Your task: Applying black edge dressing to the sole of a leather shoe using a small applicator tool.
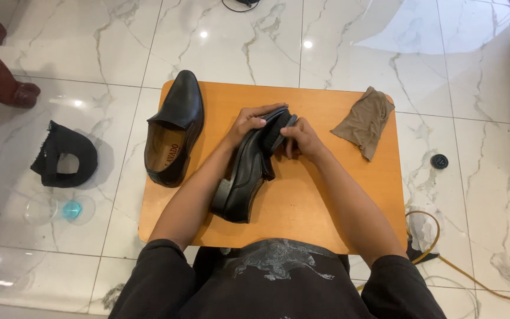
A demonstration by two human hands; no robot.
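Two hands work one black shoe held tilted over the middle of the wooden table. We see the left hand closed around the shoe's toe end, fingers curled over its upper. The right hand grips a dark brush, pressed to the toe. A second shoe lies on the table's left side, apart from the first. A brown cloth lies at the table's far right corner. Off the table, a small black lid rests on the marble floor to its right.
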